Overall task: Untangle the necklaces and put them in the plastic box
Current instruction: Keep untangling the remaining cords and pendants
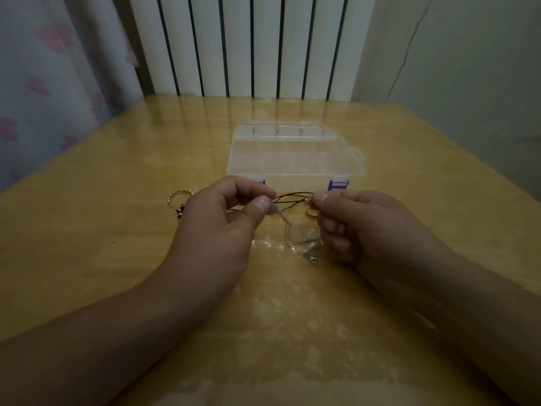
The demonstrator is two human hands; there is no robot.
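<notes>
My left hand (pixel 222 218) has its grip pinched on one end of the dark cords (pixel 292 197), and my right hand (pixel 360 227) pinches the other end by a small gold pendant (pixel 311 212), so the cords stretch between them just above the tabletop (pixel 117 259). A thin pale chain (pixel 292 232) hangs from the tangle down to its clasp on the wood. The clear plastic box (pixel 292 153) sits closed just beyond my hands, and a ring (pixel 179 197) lies to the left.

Dim, soft focus; glare on table (pixel 117 230); edges bowed, prob. wide-angle.
</notes>
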